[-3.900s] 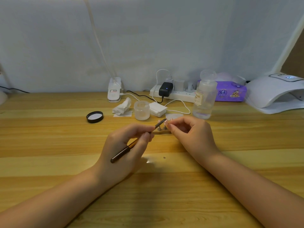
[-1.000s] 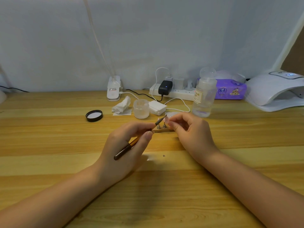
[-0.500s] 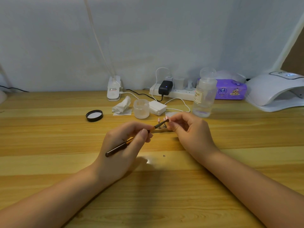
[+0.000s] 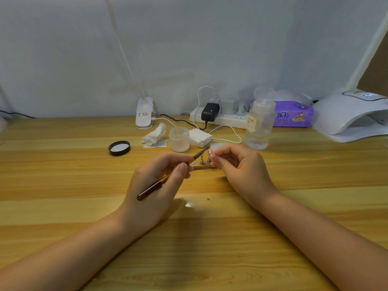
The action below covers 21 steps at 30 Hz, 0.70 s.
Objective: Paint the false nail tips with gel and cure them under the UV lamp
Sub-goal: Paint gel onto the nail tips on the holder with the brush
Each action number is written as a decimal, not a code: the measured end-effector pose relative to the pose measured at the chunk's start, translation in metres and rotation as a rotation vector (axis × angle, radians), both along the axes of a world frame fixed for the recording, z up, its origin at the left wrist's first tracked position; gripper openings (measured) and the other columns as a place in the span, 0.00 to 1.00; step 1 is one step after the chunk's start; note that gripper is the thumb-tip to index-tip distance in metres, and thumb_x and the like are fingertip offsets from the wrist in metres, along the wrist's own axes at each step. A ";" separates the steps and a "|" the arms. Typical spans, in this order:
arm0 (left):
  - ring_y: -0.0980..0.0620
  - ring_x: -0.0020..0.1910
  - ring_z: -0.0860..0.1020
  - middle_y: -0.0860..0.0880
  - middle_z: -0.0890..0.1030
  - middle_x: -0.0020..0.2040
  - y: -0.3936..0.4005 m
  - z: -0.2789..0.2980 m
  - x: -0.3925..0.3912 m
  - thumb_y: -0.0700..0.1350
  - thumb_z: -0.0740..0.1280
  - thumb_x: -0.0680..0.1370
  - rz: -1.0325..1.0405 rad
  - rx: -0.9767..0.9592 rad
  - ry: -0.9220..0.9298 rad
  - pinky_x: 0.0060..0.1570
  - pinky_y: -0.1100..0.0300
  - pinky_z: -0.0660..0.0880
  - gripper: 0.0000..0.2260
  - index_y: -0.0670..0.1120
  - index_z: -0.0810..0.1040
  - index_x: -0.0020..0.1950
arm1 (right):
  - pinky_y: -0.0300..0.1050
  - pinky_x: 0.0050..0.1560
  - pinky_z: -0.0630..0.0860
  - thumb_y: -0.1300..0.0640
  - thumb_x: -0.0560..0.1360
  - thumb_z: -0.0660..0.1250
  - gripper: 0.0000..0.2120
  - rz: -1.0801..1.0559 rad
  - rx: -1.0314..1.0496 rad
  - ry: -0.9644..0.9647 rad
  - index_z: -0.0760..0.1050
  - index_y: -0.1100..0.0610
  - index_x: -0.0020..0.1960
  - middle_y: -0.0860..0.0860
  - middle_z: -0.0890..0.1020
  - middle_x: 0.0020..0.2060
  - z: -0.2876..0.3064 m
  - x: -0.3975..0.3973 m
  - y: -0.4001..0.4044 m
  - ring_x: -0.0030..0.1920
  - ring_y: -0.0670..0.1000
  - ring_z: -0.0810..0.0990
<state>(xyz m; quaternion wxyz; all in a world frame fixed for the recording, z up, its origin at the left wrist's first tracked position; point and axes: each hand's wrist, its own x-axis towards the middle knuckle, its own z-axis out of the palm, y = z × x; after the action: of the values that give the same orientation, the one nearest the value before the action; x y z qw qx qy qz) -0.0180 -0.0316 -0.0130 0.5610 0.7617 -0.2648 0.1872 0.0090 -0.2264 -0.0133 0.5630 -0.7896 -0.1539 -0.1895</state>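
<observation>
Gel work under way at the bench (image 4: 63,206): our left hand (image 4: 156,185) grips one brush (image 4: 168,177) pen-fashion, fingers (image 4: 182,169) curled narrow round its shaft, the bristle end raised just short of the single nail tip (image 4: 210,153) that our right hand (image 4: 241,171) pinches between thumb and forefinger. That tip sits directly above the wooden holder strip (image 4: 202,167), our landmark here.

On the strip we count two small metal stands (image 4: 202,161) in view, both apparently bare; anything further along it is hidden behind the right hand. We judge the painting stage as in progress, one tip receiving its coat. How many tips are already finished we cannot tell.

Just behind the strip stand one frosted open jar (image 4: 179,139) and one stack of white pads (image 4: 199,137). Behind and left of it lie one black lid (image 4: 119,148) and one crumpled tissue (image 4: 154,136); behind and right stands one clear pump bottle (image 4: 258,124).

Far right of the strip waits one white UV lamp (image 4: 352,116), its mouth holding nothing we can see, so curing looks still to come.
</observation>
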 end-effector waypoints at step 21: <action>0.52 0.43 0.83 0.49 0.84 0.44 0.002 0.002 -0.001 0.48 0.63 0.78 -0.063 -0.035 0.017 0.45 0.62 0.79 0.11 0.46 0.81 0.53 | 0.42 0.48 0.81 0.62 0.73 0.70 0.06 0.073 0.123 0.058 0.78 0.50 0.43 0.49 0.85 0.40 -0.004 0.004 -0.002 0.43 0.46 0.85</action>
<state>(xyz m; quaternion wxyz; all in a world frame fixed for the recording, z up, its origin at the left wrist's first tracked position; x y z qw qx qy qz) -0.0192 -0.0301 -0.0112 0.5822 0.7446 -0.2803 0.1676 0.0134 -0.2289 -0.0172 0.6213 -0.7525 -0.1542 -0.1549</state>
